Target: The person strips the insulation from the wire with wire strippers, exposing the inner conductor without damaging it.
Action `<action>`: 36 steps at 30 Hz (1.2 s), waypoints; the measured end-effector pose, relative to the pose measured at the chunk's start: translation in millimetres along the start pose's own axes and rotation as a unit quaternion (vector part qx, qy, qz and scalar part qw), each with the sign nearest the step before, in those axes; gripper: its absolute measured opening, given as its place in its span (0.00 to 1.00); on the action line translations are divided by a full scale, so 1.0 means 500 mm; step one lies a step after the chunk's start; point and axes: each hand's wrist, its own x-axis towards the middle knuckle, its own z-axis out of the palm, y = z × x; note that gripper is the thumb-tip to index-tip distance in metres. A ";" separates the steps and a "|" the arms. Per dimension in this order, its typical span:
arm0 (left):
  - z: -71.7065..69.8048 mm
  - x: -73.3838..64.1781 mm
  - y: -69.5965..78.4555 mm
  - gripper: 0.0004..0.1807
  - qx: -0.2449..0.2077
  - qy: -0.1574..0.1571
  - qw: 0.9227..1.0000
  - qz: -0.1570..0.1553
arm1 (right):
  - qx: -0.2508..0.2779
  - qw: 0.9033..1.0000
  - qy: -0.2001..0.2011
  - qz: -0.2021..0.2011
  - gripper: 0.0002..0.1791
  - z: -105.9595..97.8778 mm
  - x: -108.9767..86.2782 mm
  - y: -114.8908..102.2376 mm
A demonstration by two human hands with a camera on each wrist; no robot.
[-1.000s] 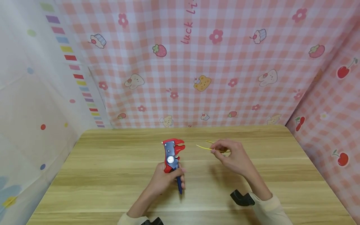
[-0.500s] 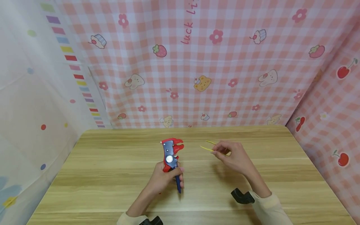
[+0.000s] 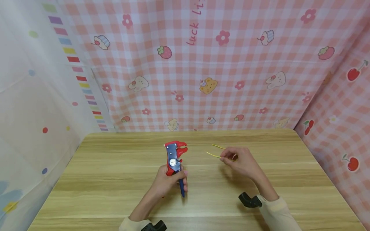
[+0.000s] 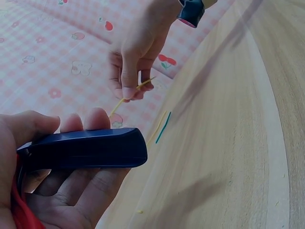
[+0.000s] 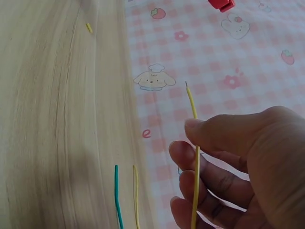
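My left hand [image 3: 166, 183] grips a wire stripper [image 3: 172, 154] with a red and dark blue body, held upright over the table. Its red jaws stand apart, facing right, with nothing between them. In the left wrist view the fingers curl around its dark blue handle [image 4: 86, 150]. To the right, my right hand [image 3: 241, 162] pinches a thin yellow wire [image 5: 192, 102] between thumb and forefinger. A short bare metal end [image 5: 186, 84] shows at the wire's tip, which points towards the stripper across a gap.
A green wire [image 5: 117, 191] and a second yellow wire [image 5: 136, 191] lie side by side on the wooden table [image 3: 115, 173]. A tiny yellow scrap [image 5: 89, 27] lies further along it. Pink checked cloth [image 3: 188, 70] hangs behind the table's back edge.
The right hand has drifted a little to the right and nearer with the yellow wire. The left hand and the wire stripper have shifted slightly left.
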 end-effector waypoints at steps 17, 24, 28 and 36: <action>-0.009 0.004 0.000 0.14 -0.008 0.002 1.000 0.015 | -0.018 0.997 -0.064 0.029 0.04 0.001 -0.004 0.039; -0.014 0.006 -0.003 0.14 -0.002 0.012 1.000 0.021 | -0.020 0.996 -0.079 0.043 0.04 0.002 -0.004 0.050; -0.018 0.007 -0.005 0.16 0.000 0.017 1.000 0.018 | -0.024 0.994 -0.087 0.055 0.05 0.004 -0.004 0.055; -0.025 0.010 -0.010 0.13 0.000 0.013 1.000 0.020 | -0.021 0.994 -0.093 0.051 0.05 0.005 -0.007 0.062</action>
